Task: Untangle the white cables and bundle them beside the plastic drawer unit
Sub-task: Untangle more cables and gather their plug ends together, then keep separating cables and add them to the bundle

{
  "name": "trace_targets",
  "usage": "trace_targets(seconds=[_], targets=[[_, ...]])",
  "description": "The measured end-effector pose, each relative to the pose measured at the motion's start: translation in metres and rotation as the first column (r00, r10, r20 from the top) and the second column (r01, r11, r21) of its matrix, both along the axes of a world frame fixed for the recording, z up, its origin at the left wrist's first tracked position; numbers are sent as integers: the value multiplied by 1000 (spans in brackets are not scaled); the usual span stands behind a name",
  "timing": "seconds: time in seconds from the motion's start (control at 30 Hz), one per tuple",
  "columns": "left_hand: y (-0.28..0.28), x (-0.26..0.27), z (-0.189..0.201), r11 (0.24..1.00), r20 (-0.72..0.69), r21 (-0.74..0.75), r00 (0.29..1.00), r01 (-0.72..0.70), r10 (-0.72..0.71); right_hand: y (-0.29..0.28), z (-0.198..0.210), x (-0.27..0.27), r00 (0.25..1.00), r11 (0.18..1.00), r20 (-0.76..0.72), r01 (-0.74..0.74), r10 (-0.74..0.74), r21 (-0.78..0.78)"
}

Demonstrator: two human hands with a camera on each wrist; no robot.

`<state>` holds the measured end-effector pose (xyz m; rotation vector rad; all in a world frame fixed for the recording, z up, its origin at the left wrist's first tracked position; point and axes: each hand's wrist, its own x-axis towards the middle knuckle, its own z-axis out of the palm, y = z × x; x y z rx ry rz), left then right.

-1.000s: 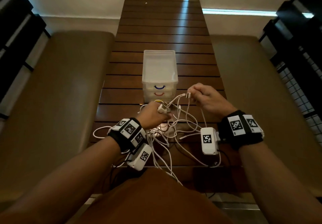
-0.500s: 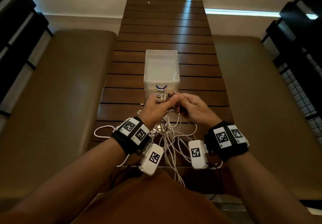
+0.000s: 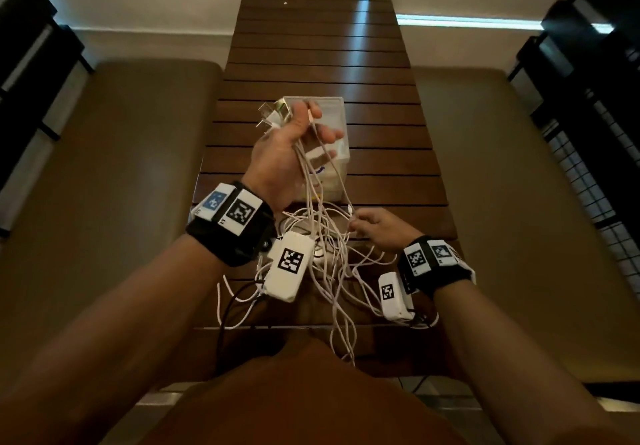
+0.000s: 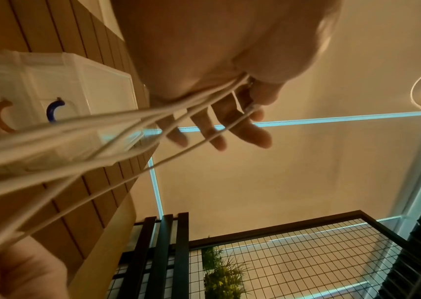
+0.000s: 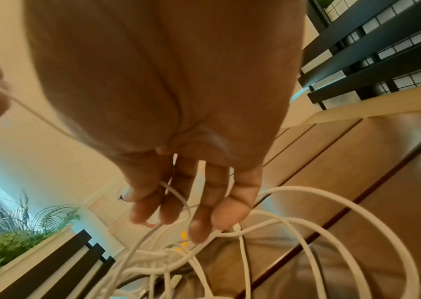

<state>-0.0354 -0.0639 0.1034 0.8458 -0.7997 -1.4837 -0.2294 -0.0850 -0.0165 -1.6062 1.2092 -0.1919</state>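
Note:
My left hand [image 3: 301, 117] is raised in front of the clear plastic drawer unit [image 3: 338, 112]. Thumb and forefinger pinch a bunch of plug ends [image 3: 275, 114], and the other fingers are spread. Several white cables [image 3: 320, 202] hang from it to a tangle [image 3: 332, 257] on the table. In the left wrist view the strands [image 4: 117, 129] run from that hand [image 4: 250, 97] past the drawers [image 4: 89, 85]. My right hand [image 3: 358, 223] is lower, to the right of the tangle. One strand [image 5: 178, 196] is caught between its fingers [image 5: 219, 220].
The dark slatted table [image 3: 311, 46] runs away from me, with a padded bench on the left [image 3: 104, 167] and on the right [image 3: 519, 167]. Cable loops [image 3: 239, 309] hang over the near table edge. Dark railings and a plant [image 5: 12, 240] stand off to the sides.
My left hand has risen with the plug ends, pulling the strands up. My right hand has left it and dropped to the tangle at the lower right.

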Motion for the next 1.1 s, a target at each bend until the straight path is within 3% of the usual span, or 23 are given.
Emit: trace_targets(seconds=[0.13,0.3,0.47,0.57,0.8,0.9,1.0,1.1], targets=[[2,-5,1,996,-131,10,987,90,-88,-5,0,-2,999,998,-20,38,-39,-42],[6,1,-3,991,-24,-56,992,120,-121,-15,7,1,989,988,53,141,-138,-56],[4,10,-16,983,40,155,994,97,-105,-19,35,12,960,949,228,214,-161,-231],[3,9,-28,965,38,244,993,98,-110,-19,60,16,919,968,360,219,-163,-120],[3,-7,-39,969,201,213,964,129,-173,-16,109,23,907,921,421,158,7,-356],[4,-8,-45,970,358,172,907,170,-222,-17,122,23,865,899,499,252,-43,-359],[6,-11,-52,985,575,100,799,141,-173,-14,132,25,775,834,627,394,-77,-385],[3,-9,-56,993,613,90,783,70,-111,-14,136,22,706,782,704,482,-80,-394]])
